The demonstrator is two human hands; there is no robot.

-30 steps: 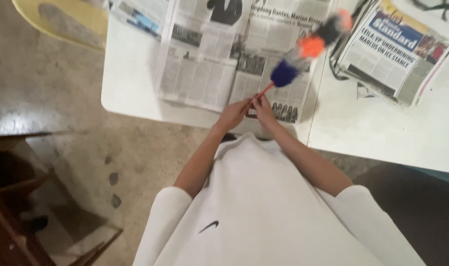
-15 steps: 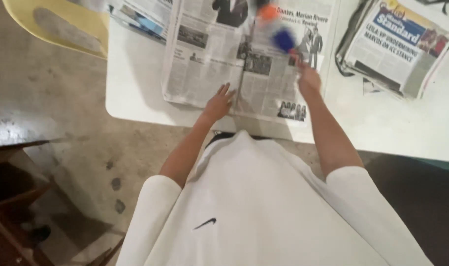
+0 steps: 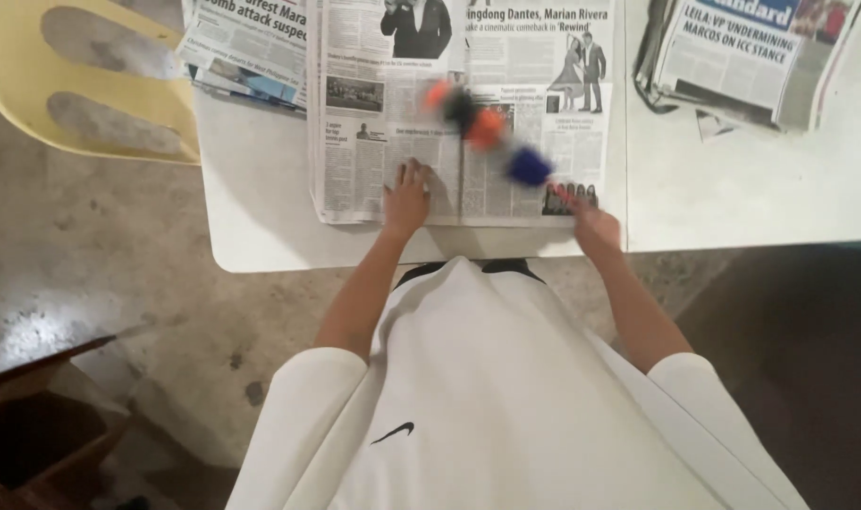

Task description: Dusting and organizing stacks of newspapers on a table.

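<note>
While the left hand (image 3: 407, 196) is pressed flat, fingers spread, on the open newspaper (image 3: 374, 123) at frame centre, a blurred orange-and-blue duster (image 3: 487, 132) is gripped in the right hand (image 3: 591, 222); sweeping seems underway.

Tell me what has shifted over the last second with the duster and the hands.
The hands have parted: the left hand now presses the open newspaper, while the right hand swings the colourful duster across the page. The folded newspaper stayed put.

Right hand (image 3: 591, 222) has swung out from beside the left hand (image 3: 407, 198); the blurred orange-and-blue duster (image 3: 487, 137) now sweeps between them.
</note>
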